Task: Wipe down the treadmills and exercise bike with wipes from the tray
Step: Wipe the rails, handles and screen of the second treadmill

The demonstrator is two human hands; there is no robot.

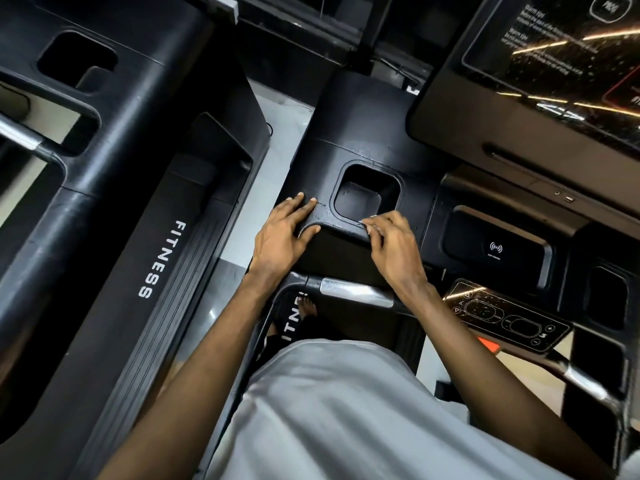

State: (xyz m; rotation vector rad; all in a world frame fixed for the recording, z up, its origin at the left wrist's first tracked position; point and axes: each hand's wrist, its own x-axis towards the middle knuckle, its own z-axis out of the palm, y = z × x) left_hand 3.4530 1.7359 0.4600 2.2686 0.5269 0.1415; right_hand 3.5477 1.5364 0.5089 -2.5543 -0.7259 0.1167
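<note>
The left hand (284, 233) lies flat, fingers straight, on the treadmill console (346, 133) just left of the cup holder (365, 199). The right hand (391, 244), the nearer one, touches the holder's near rim with bent fingers. I cannot tell whether they pinch a wipe.

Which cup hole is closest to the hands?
The middle cup hole: the right hand touches its rim, and the left hand lies beside it. The left treadmill's hole and the right-edge hole sit far off.
</note>
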